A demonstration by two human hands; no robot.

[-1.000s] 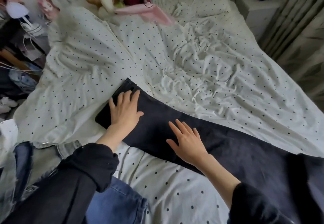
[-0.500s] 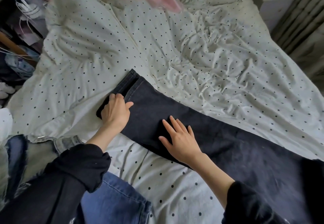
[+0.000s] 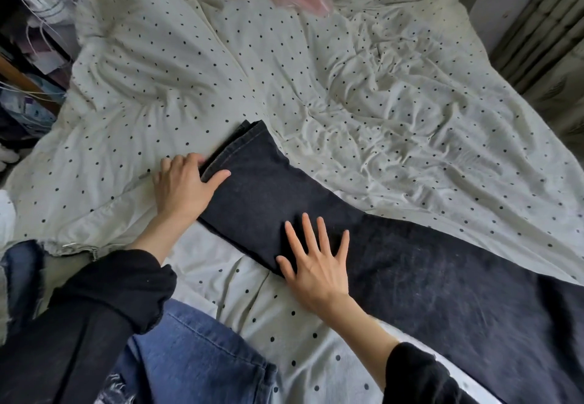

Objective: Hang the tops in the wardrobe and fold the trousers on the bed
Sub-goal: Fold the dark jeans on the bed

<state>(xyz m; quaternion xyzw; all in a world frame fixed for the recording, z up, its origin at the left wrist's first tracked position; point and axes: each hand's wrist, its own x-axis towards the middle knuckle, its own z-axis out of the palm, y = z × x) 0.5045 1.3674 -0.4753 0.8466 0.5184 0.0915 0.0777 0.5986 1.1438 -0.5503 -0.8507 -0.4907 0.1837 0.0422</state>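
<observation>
Since the earlier frame, the left hand (image 3: 181, 187) has slid to the hem of the dark trousers (image 3: 363, 245), its grip now clamped there, thumb on top and fingers curled under the edge. Further right, the right hand (image 3: 316, 267) presses flat, fingers spread, on the leg stretched across the dotted bed (image 3: 379, 87).

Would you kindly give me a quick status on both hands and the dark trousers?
Left hand grips the hem end of the dark trousers. Right hand pressed flat on the leg, fingers spread. Trousers laid out on the bed, unfolded. Nothing blocking.
</observation>
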